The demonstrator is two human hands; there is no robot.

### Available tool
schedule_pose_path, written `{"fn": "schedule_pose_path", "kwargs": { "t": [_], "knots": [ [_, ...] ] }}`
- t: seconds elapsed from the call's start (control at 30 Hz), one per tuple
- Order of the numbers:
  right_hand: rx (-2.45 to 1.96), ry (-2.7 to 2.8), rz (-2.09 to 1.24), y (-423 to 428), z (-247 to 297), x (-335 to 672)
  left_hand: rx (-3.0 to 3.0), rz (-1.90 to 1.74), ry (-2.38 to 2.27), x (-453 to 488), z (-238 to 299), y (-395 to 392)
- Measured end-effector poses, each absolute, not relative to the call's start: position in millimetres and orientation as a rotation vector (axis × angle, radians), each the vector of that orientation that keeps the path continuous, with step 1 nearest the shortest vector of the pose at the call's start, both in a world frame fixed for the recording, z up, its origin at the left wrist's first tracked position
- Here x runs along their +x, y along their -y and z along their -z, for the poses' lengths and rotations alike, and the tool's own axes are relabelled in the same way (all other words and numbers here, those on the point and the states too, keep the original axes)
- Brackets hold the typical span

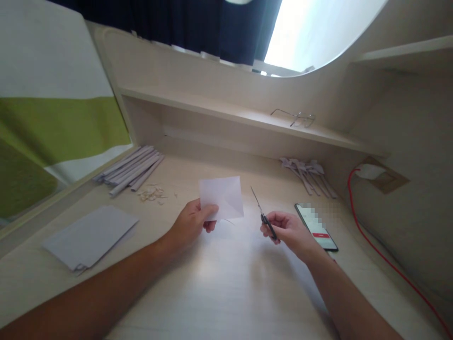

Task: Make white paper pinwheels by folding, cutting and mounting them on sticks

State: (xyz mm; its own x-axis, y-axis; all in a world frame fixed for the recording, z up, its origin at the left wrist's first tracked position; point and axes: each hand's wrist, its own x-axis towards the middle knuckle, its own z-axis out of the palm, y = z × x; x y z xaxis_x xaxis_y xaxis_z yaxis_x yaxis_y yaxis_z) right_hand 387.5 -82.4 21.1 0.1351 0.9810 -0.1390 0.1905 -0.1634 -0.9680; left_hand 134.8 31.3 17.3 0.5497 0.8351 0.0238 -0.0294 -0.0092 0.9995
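Note:
My left hand (198,217) pinches a small, nearly square sheet of white paper (224,196) at its lower left, thumb on top. Faint crease lines cross the sheet, which is raised above the desk. A pair of scissors (268,225) with dark handles is held in my right hand (286,231), blades pointing up and slightly left. A gap separates the blades from the paper. Just right of my right hand lies a phone (316,227) with its screen lit, partly blurred out.
Rolled paper tubes (130,167) lie at the back left, near small paper scraps (152,193). A stack of white paper (92,236) rests at left. Folded paper pieces with stems (306,172) are at the back right. Glasses (300,119) sit on the shelf (226,111). A red cable (368,241) runs along the right.

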Motion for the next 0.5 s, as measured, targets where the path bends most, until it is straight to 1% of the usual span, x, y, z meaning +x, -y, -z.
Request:
{"fn": "schedule_pose_path", "kwargs": {
  "t": [0.13,0.27,0.5],
  "knots": [
    [-1.514,1.106,-1.114,82.7,-19.9,372.1,1.494,-0.873,-0.754,131.8,-19.5,-29.2],
    [-1.570,1.166,-1.071,83.9,-22.7,365.3,1.530,-0.881,-0.760,130.4,-21.8,-29.2],
    [-1.576,1.305,-1.266,92.7,-22.5,359.6,1.532,-0.925,-0.831,128.3,-25.7,-30.1]
  ]
}}
